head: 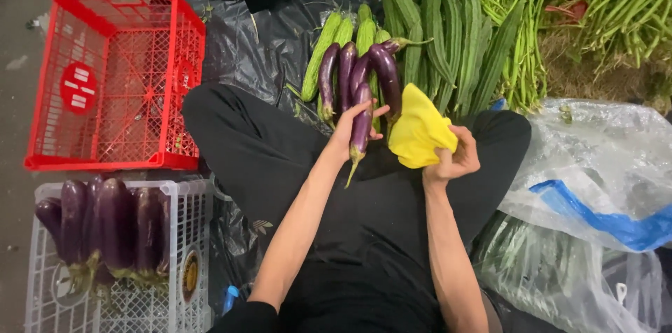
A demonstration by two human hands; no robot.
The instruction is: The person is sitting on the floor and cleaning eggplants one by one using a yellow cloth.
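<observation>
My left hand (348,126) grips a long purple eggplant (362,125), stem end pointing down toward my lap. My right hand (453,158) is closed on a yellow cloth (418,130) just to the right of it. Beyond the hands, three more purple eggplants (364,71) lie side by side on black plastic sheeting (259,46). I sit with dark trousers (252,144) and knees spread wide.
A red plastic crate (115,78) stands at the left, and a white crate (185,200) below it holds several eggplants (105,224). Ridged green gourds (448,32) and long beans (602,4) are piled at the back right. Clear plastic bags (595,165) lie to the right.
</observation>
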